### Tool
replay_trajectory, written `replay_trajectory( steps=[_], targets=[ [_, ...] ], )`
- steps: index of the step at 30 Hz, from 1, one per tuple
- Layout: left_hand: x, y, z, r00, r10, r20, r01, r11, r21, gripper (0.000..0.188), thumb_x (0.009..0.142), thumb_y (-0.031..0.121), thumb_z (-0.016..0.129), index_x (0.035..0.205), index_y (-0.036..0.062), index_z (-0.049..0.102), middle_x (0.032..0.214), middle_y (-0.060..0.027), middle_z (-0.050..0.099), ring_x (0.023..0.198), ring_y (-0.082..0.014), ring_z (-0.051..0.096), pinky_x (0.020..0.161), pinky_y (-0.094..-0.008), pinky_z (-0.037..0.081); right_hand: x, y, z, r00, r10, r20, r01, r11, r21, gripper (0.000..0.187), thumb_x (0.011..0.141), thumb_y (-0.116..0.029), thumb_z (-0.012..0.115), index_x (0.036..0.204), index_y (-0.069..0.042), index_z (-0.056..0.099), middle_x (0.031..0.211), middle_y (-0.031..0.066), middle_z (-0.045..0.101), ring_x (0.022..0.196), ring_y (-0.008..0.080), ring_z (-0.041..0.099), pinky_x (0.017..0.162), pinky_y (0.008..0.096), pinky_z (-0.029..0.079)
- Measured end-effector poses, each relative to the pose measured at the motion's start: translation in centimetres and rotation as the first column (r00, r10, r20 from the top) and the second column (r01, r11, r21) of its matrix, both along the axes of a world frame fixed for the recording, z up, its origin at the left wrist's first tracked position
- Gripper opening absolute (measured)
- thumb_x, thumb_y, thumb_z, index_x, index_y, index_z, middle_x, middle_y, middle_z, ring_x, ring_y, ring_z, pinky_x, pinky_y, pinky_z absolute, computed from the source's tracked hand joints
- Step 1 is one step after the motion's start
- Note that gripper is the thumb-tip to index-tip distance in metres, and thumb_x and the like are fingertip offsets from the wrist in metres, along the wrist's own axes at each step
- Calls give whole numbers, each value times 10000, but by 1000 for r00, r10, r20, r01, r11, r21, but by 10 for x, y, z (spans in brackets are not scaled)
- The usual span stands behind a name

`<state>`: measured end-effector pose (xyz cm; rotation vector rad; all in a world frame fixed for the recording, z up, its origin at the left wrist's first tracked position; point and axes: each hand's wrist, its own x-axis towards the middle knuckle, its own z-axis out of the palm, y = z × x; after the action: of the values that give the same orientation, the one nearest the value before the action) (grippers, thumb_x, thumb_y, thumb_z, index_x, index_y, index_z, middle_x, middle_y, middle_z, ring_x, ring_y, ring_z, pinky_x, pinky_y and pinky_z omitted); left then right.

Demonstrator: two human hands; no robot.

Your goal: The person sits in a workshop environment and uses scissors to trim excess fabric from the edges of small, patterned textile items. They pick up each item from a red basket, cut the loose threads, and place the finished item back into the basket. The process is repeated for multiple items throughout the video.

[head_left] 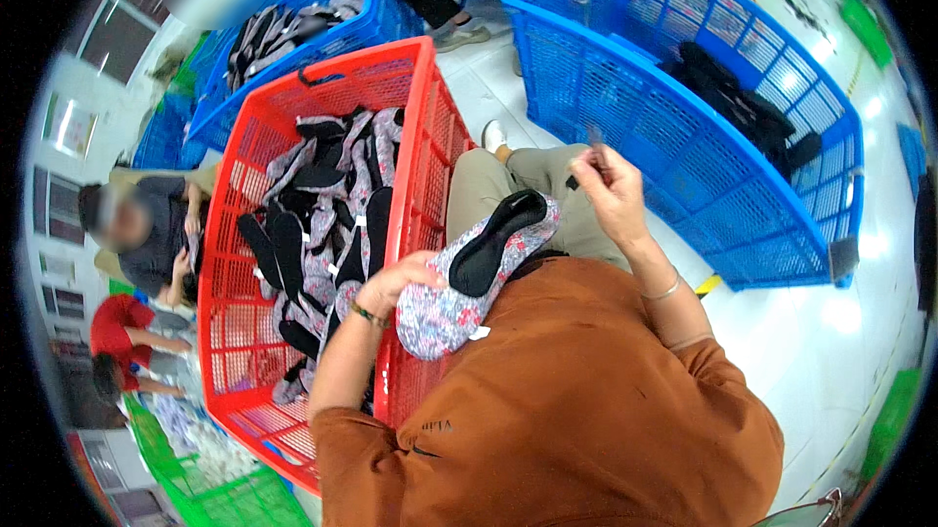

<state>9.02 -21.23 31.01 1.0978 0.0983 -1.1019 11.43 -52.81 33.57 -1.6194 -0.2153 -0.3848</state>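
My left hand (403,278) is closed on the edge of a floral slipper (437,322), grey with pink and red flowers. The slipper's black sole (486,253) faces up, and a small white tag sticks out at its near end. Raised to the right of the slipper and apart from it, my right hand (614,193) is closed with fingertips pinched on a small, thin dark tool (597,139); its exact kind is too small to tell. Many similar slippers (327,200) with black soles lie piled in a red crate (422,126) at my left.
A large blue crate (625,87) with black items (733,102) stands ahead to the right. Another blue crate (366,14) at the far left holds more slippers. People sit or bend nearby at the left and far side. A green crate (234,498) stands at the lower left.
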Motion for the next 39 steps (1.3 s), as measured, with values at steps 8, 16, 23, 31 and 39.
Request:
replay_trajectory(
  steps=[8, 16, 23, 31, 39],
  targets=[
    [155, 85, 120, 559, 829, 13, -546, 380, -746, 425, 821, 219, 537, 1157, -12, 420, 1177, -231, 487, 1146, -338, 445, 979, -523, 322, 1, 0, -16, 993, -9, -115, 13, 999, 37, 129, 838, -128, 603, 783, -19, 562, 654, -63, 453, 571, 23, 362, 495, 185, 290],
    [105, 148, 17, 472, 689, 550, -778, 619, -107, 305, 827, 166, 545, 1061, -29, 526, 1030, -171, 600, 928, -270, 601, 791, -355, 497, -5, 5, -38, 982, 41, -185, -37, 999, 25, 158, 861, -157, 580, 782, -20, 582, 639, -63, 501, 555, 2, 396, 470, 172, 294],
    [-46, 285, -182, 883, 1, 469, -468, 60, 882, 365, 664, 288, 638, 839, -31, 612, 824, -176, 638, 776, -275, 626, 667, -351, 491, -1, 24, -53, 953, 97, -287, -123, 990, -74, 243, 881, -206, 548, 690, -56, 553, 556, -72, 435, 479, -2, 332, 428, 174, 229],
    [-109, 241, -281, 959, -53, 279, -271, 121, 955, 503, 609, 363, 679, 933, -18, 629, 934, -222, 624, 841, -327, 622, 722, -387, 487, 7, 51, -55, 950, 143, -277, -205, 956, -209, 202, 872, -180, 551, 750, -21, 573, 628, -44, 503, 537, 14, 383, 460, 183, 282],
    [-125, 209, -243, 876, -477, 72, -195, -214, 957, 202, 730, 115, 552, 882, 23, 648, 963, -171, 619, 896, -310, 609, 732, -396, 512, 7, 54, -69, 929, 252, -272, -308, 933, -187, 215, 885, -188, 540, 734, -36, 560, 593, -56, 454, 494, 8, 337, 444, 186, 240]
  ],
)
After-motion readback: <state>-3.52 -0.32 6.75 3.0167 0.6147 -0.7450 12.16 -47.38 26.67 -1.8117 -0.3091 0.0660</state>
